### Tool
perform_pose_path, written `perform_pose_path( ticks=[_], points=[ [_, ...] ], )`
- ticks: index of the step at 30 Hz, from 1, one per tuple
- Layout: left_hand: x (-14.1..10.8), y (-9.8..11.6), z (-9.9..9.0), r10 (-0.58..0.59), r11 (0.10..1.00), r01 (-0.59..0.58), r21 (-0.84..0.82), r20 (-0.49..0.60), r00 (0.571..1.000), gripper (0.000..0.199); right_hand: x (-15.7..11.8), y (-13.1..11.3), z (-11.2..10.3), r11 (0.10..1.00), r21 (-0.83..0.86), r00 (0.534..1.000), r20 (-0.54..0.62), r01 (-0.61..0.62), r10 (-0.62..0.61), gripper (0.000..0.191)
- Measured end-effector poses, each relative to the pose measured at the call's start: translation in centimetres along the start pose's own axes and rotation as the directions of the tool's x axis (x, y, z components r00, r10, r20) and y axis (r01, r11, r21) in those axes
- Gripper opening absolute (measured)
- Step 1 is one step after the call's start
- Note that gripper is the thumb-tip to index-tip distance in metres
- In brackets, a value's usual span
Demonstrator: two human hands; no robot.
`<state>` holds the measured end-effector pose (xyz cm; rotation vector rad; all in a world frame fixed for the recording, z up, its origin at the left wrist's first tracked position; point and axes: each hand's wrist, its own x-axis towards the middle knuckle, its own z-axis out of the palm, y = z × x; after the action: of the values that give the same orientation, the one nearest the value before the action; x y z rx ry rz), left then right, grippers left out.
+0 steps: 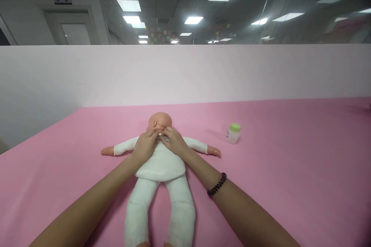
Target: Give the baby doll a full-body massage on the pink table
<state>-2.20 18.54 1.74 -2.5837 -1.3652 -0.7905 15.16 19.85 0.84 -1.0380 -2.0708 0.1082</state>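
A baby doll (162,162) with a white cloth body lies stretched out on the pink surface, its arms spread and its bald head (160,119) at the far end. One ear shows, and the head looks turned aside. At the neck, my left hand (147,144) rests on the upper body with its fingertips pinched together. Close beside it, my right hand (174,141) pinches at the same spot, the fingertips of both hands almost meeting. Something thin and pale shows between them, too small to name.
To the right of the doll stands a small clear jar (232,136) with a green lid. The pink covering (278,170) runs back to a low white wall (203,73), with glass above it. A black coiled band (216,185) circles my right forearm.
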Motion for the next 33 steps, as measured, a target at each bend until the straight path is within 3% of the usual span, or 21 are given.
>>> perform_pose_path(
  ticks=[5,10,12,16,20,24,26,28,30,33],
  points=[
    [-1.1,0.8,-0.3,0.034,0.989,-0.036,0.141,0.020,0.999,0.022,-0.7,-1.5,-1.0,0.999,-0.023,0.997,0.071,-0.026,0.027,0.012],
    [-2.8,0.8,-1.0,0.124,0.948,-0.141,0.287,0.076,0.989,0.019,-2.9,-3.0,-1.9,0.994,-0.110,1.000,-0.012,-0.013,0.012,0.020],
    [-3.0,0.7,-1.3,0.155,0.943,-0.182,0.278,0.116,0.981,0.017,-3.3,-3.2,-2.0,0.986,-0.166,0.999,0.023,-0.026,0.030,0.018],
    [-2.6,0.9,-1.7,0.148,0.951,-0.188,0.246,0.174,0.974,0.015,-2.8,-3.3,-2.0,0.983,-0.169,0.985,0.145,-0.067,0.093,0.016],
    [-2.0,1.5,-1.7,0.127,0.917,-0.206,0.342,0.238,0.963,0.017,-2.2,-3.4,-1.7,0.965,-0.230,0.971,0.174,-0.123,0.165,0.020],
    [-2.3,1.9,-2.0,0.212,0.841,-0.297,0.452,0.230,0.950,0.026,-2.2,-4.3,-2.4,0.965,-0.229,0.972,0.165,-0.129,0.169,0.021],
    [-2.8,2.1,-2.4,0.209,0.864,-0.279,0.419,0.207,0.956,0.028,-2.3,-5.1,-3.0,0.981,-0.157,0.981,0.141,-0.114,0.136,0.012],
    [-3.3,2.2,-2.8,0.162,0.935,-0.219,0.280,0.212,0.964,0.025,-2.5,-5.8,-3.5,0.989,-0.094,0.982,0.144,-0.111,0.124,0.006],
    [-3.5,2.4,-3.1,0.099,0.980,-0.137,0.147,0.243,0.965,0.021,-2.6,-6.3,-3.5,0.987,-0.071,0.971,0.181,-0.145,0.156,0.009],
    [-3.3,2.7,-3.3,0.020,0.993,-0.053,0.106,0.289,0.957,0.020,-2.7,-6.6,-3.1,0.980,-0.072,0.953,0.230,-0.183,0.195,0.014]
  ],
)
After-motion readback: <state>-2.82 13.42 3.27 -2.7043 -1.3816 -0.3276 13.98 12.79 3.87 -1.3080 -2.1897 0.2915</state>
